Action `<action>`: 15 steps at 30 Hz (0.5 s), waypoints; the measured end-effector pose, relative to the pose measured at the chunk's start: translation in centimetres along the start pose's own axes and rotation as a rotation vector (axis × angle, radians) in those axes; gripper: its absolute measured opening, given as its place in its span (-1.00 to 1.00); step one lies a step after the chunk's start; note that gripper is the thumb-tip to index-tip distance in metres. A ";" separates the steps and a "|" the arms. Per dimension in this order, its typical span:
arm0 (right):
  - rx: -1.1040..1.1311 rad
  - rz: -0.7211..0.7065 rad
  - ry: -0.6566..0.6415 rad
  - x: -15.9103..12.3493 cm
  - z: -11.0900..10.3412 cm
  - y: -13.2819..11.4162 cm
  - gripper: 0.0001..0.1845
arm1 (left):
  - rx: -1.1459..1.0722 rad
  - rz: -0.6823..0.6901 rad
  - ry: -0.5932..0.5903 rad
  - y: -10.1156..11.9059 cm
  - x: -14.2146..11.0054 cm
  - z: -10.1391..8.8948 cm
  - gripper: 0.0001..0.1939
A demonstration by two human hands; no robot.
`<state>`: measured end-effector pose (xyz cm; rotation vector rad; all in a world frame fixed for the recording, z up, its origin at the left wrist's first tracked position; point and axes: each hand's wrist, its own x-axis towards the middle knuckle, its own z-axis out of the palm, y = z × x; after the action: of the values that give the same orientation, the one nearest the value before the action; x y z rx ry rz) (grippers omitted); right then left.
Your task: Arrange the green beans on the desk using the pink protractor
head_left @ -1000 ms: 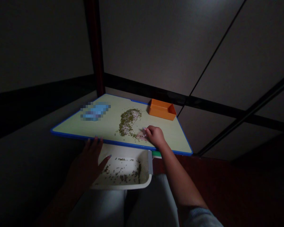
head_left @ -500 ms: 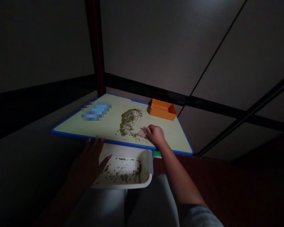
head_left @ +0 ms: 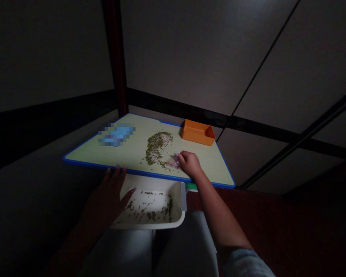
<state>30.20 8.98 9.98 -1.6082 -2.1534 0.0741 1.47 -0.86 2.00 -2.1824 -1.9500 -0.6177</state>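
My right hand [head_left: 189, 163] rests on the pale tabletop with its fingers curled in a pinch. What they hold, if anything, I cannot make out. Against its fingertips lies a small pinkish patch [head_left: 172, 162], too blurred to name. Left of it spreads a curved heap of small green beans or grains [head_left: 155, 144], with pinkish bits among them. My left hand [head_left: 111, 196], dark and fingers spread, reaches over the left side of a white drawer-like bin [head_left: 177, 223] to the table's front edge. Scattered dark grains [head_left: 151, 215] lie in the bin.
The small table [head_left: 219, 169] has a blue rim. An orange open box [head_left: 197, 134] stands at its back right, and a blurred-out blue item [head_left: 118, 134] lies at the left. Panelled walls [head_left: 175, 57] close off the back and left. My legs are under the bin.
Almost nothing differs. The pinkish patch beside my right fingertips reaches slightly farther left. Both hands keep their places.
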 end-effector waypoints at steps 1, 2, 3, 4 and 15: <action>0.004 0.011 0.006 -0.1 0.0 0.2 -0.62 | 0.001 0.004 -0.004 0.0 0.0 0.0 -0.15; 0.005 0.022 0.009 -0.1 -0.1 0.3 -0.62 | 0.002 0.007 -0.007 -0.1 0.0 0.0 -0.15; 0.006 0.028 0.007 -0.2 -0.1 0.4 -0.63 | 0.003 0.009 -0.008 -0.1 0.0 0.0 -0.15; 0.006 0.030 0.005 -0.2 -0.1 0.4 -0.63 | 0.003 0.008 -0.009 -0.1 0.0 0.0 -0.15; -0.055 -0.025 -0.025 0.1 0.1 -0.6 -0.62 | -0.001 -0.004 -0.021 0.1 0.1 -0.1 -0.16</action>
<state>29.62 8.95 10.12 -1.6186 -2.2118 0.0280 1.55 -0.87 2.16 -2.1944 -1.9657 -0.5985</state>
